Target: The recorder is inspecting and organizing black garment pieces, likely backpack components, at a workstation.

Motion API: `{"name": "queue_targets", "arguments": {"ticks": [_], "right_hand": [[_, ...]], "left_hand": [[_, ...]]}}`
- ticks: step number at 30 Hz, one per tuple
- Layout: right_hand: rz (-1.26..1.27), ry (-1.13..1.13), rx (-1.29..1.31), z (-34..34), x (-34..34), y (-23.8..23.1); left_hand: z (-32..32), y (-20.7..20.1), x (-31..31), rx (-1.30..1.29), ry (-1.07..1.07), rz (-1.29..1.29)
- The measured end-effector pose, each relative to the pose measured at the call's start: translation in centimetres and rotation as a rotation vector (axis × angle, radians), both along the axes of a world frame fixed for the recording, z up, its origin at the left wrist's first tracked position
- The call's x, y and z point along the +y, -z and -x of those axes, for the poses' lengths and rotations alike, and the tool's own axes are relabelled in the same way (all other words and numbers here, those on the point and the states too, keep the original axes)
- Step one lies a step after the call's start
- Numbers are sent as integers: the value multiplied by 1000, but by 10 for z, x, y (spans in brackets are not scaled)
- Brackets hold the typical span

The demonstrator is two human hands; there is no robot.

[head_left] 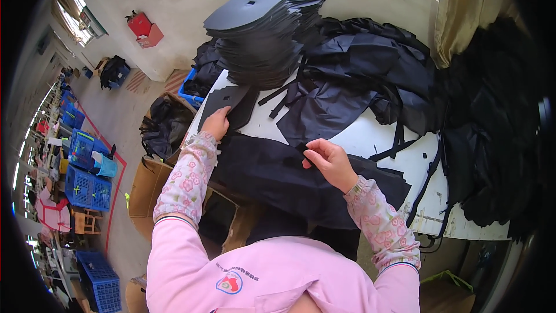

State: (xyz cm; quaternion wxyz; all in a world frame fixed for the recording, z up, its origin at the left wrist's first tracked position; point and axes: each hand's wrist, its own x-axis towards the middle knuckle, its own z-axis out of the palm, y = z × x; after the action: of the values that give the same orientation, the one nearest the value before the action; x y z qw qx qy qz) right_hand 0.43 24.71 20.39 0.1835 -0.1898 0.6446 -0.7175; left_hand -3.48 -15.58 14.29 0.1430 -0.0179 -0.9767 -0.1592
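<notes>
My left hand has its fingers closed at the near edge of a flat dark grey panel with a small square hole. That panel lies at the table's left end, overlapping another dark panel. My right hand is raised over the black fabric, thumb and fingers pinched on a small black piece. Below both hands, a wide black fabric piece lies along the table's near edge and hangs over it. Behind the left hand rises a tall stack of dark grey panels.
Black fabric pieces with straps are heaped across the white table. More black fabric hangs at the right. Left of the table stand a cardboard box and a black bag-lined box. Blue crates line the floor farther left.
</notes>
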Motion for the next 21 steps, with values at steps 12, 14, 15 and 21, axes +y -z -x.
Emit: {"name": "queue_targets", "arguments": {"ticks": [12,14,15,21], "right_hand": [[-122,487,460,20,-7,-9],[-97,459,402,16,-1,-8],[-75,427,346,15,4,-7],[-105,227,537,11,25,-10]], "left_hand": [[-113,-161,166,-100,412,-603],[-112,-161,172,-62,541,-510],[-112,-162,174,-23,666,-417],[-92,-153,187,-224,663,-508]]}}
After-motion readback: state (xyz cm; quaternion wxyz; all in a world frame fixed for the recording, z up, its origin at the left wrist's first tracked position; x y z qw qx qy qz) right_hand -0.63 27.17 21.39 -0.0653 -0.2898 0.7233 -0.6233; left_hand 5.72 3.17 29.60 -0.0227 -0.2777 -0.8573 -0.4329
